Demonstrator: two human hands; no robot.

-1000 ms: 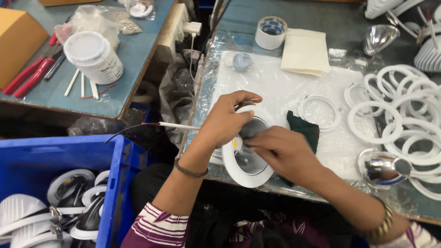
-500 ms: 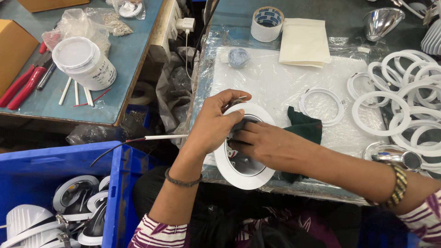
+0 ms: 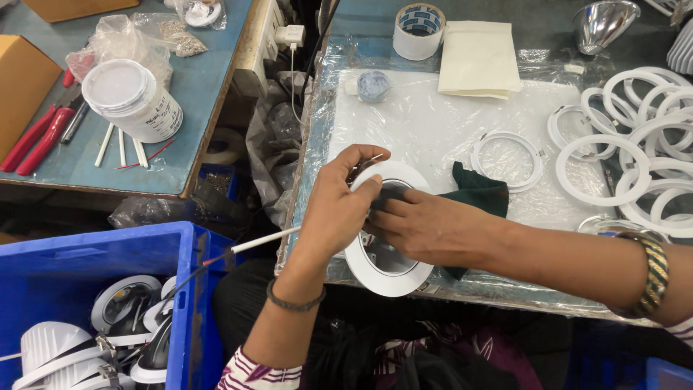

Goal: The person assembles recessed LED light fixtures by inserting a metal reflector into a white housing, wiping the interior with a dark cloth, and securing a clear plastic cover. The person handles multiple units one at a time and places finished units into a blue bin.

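My left hand (image 3: 339, 209) grips the rim of a round white downlight housing (image 3: 390, 271) held tilted over the near edge of the workbench. My right hand (image 3: 426, 227) presses a dark green cloth (image 3: 480, 193) into the fixture's reflective bowl. The cloth trails off to the right from under my fingers. A thin white wire (image 3: 267, 240) runs left from the fixture toward the blue crate.
Several white rings (image 3: 635, 144) lie at the bench's right, one ring (image 3: 507, 160) sits behind my hands. A tape roll (image 3: 419, 30), folded cream cloth (image 3: 478, 58) and chrome reflector (image 3: 603, 23) stand at the back. A blue crate (image 3: 94, 310) of finished fixtures is at the lower left. A white jar (image 3: 130, 101) and red pliers (image 3: 36, 137) lie on the left table.
Both hands and the fixture have stayed near the bench's front edge; my right hand has pushed the cloth further into the bowl and the fixture has turned slightly.
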